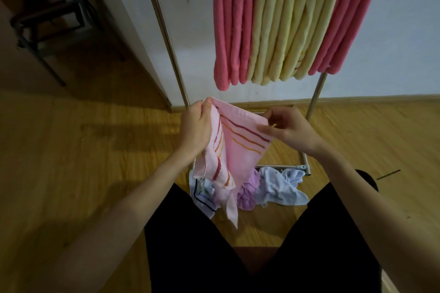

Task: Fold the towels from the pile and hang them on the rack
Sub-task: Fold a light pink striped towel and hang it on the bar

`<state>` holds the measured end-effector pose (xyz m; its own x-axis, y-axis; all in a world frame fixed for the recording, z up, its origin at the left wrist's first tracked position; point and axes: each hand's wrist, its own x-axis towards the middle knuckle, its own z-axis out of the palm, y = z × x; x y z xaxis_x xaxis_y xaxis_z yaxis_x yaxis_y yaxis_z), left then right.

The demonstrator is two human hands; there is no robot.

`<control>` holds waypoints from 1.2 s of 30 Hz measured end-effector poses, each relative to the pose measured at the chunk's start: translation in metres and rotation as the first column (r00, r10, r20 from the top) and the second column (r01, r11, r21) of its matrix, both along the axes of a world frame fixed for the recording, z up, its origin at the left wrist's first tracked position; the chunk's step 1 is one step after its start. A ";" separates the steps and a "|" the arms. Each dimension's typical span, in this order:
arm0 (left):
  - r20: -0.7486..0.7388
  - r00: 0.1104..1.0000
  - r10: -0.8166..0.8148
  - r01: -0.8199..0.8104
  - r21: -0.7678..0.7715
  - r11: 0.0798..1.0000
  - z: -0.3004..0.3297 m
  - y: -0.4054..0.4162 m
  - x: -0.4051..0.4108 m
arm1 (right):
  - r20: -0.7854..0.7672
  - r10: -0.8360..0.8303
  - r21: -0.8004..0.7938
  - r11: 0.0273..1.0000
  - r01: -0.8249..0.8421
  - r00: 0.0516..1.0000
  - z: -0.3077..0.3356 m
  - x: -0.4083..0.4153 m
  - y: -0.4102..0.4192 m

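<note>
Glossy wood floor (71, 150), both hands pinching soft striped pink towel (238, 145), left hand (195, 128), right hand (290, 131)

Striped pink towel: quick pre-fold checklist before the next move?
1. Left hand grip on one top corner of the striped pink towel: ok.
2. Right hand grip on the other top corner: ok, a pinch at the edge.
3. Top edge stretched straight between the hands: ok.
4. Lower part hanging flat: not ok, it is twisted and bunched below the left hand.
5. Towel clear of the pile on the floor: cannot tell, the tail overlaps it in view.
6. Free space on the rack beside the hung towels: cannot tell, the top bar is out of frame.
</note>
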<state>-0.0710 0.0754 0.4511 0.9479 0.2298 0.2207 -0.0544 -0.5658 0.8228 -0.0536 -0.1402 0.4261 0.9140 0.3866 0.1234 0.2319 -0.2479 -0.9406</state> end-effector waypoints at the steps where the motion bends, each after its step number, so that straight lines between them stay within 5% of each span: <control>1: 0.003 1.000 0.008 -0.008 0.000 1.000 0.002 0.001 0.001 | 0.031 -0.018 -0.023 1.000 0.018 0.999 -0.001 0.000 -0.002; 7: 0.026 0.998 0.060 -0.062 0.043 0.997 0.012 0.005 0.006 | 0.347 -0.156 -0.105 0.973 0.204 0.925 0.008 -0.006 0.001; 12: -0.013 0.993 0.114 -0.114 -0.101 0.988 0.025 0.010 0.016 | 0.551 -0.024 -0.156 0.979 0.131 0.834 0.027 -0.013 0.014; 27: -0.061 0.981 0.184 -0.193 -0.225 0.955 0.034 -0.010 0.015 | 0.519 0.166 -0.289 0.957 -0.011 0.839 0.014 -0.030 0.034; 36: 0.072 0.965 0.253 -0.232 -0.216 0.948 0.041 -0.018 0.012 | 0.607 -0.021 -0.250 0.944 0.215 0.794 0.004 -0.033 0.049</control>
